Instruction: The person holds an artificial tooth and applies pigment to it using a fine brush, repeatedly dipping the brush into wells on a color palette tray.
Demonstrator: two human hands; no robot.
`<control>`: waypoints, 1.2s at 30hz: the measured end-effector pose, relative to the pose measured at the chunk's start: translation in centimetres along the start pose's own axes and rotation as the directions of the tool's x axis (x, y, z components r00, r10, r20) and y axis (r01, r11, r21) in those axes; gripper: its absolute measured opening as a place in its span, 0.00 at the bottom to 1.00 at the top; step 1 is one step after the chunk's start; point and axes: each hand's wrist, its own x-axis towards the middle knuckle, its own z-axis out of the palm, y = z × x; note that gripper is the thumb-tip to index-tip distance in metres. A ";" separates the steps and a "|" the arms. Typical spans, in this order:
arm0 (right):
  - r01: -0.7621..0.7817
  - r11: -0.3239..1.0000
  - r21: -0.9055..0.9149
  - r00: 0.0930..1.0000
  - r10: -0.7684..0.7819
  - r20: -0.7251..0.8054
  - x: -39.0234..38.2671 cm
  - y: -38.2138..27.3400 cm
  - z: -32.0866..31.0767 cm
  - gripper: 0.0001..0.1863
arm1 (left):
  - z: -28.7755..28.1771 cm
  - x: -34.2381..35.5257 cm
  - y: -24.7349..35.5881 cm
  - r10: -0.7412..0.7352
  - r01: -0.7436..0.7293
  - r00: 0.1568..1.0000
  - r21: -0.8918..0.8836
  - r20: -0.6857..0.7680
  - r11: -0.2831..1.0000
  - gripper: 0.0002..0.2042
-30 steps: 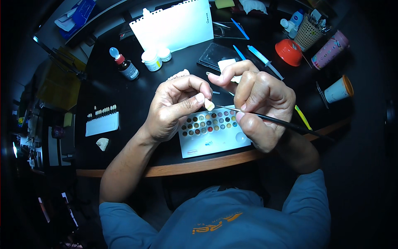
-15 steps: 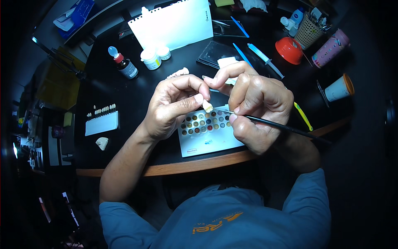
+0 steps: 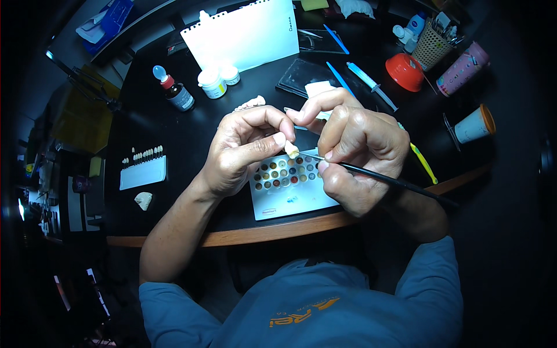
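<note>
Between thumb and forefinger, my left hand [image 3: 238,148] pinches a small cream-coloured dental crown [image 3: 292,151]. My right hand [image 3: 365,151] grips a thin black-handled brush [image 3: 383,177] like a pen, its fine tip at or very near the crown's right side; whether they touch cannot be made out. Beneath both hands lies a white palette [image 3: 293,200] with rows of small round wells in browns, greys, yellows and a red. My right hand hides its upper right part. Just behind my left hand, a pale dental model [image 3: 250,103] is partly covered.
A shade guide of tooth samples [image 3: 143,174] and a pale plaster piece [image 3: 143,200] lie left. Behind stand a dropper bottle [image 3: 180,97], white jars [image 3: 212,86] and a spiral pad [image 3: 243,35]. Rightward are a syringe [image 3: 371,86], red bowl [image 3: 404,72], cup [image 3: 473,124] and yellow tool [image 3: 423,163].
The brush and my right hand have shifted very slightly left, and the brush's back end has dipped a little. My left hand keeps the crown almost still.
</note>
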 end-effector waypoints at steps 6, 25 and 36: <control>0.007 1.000 -0.007 1.000 -0.006 0.016 0.1 -0.1 -0.2 0.07 | 0.0 0.0 -0.2 0.006 -0.005 1.000 -0.050 0.004 0.999 0.08; 0.017 1.000 0.022 1.000 -0.017 0.004 0.2 -0.1 0.0 0.07 | -0.1 0.0 -0.1 0.010 -0.010 1.000 0.002 0.005 1.000 0.08; 0.046 0.999 0.020 0.996 -0.044 -0.082 -0.3 0.0 0.1 0.07 | 0.7 0.3 0.0 -0.041 0.035 0.998 -0.117 -0.057 0.993 0.09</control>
